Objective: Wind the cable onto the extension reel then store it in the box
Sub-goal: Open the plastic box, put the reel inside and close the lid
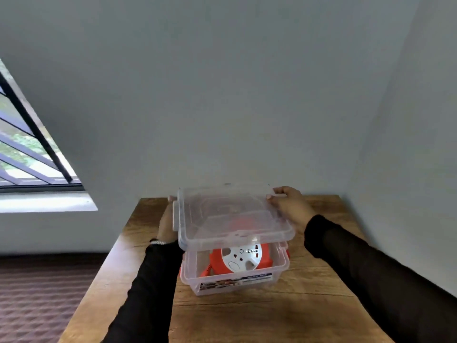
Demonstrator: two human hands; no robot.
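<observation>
Clear rectangular plastic box (235, 276) sits on the worn wooden desk (309, 293), near the desk's back edge by the grey wall. Inside the box: the orange extension reel with white socket face (241, 257), lying tilted, socket face toward the camera; no loose cable trails outside the box, so winding looks done and the reel is stored. Above the box, a clear plastic lid (230, 216) is held up, not yet seated: its near edge hangs just over the box's near rim, its far edge is raised, so the lid slopes up and away from the box. Left hand (167, 225) is closed around the lid's left short side, fingers partly hidden behind the plastic; right hand (288, 206) pinches the lid's far right corner, thumb on top. Both sleeves are black. Lid's long axis runs left to right, matching the box's long axis; lid sits slightly behind and left of the box opening. Judgement: the coming move is to drop the far edge and draw the lid toward the box's near right corner until the rims line up, then press. Both hands are equally placed for it.
</observation>
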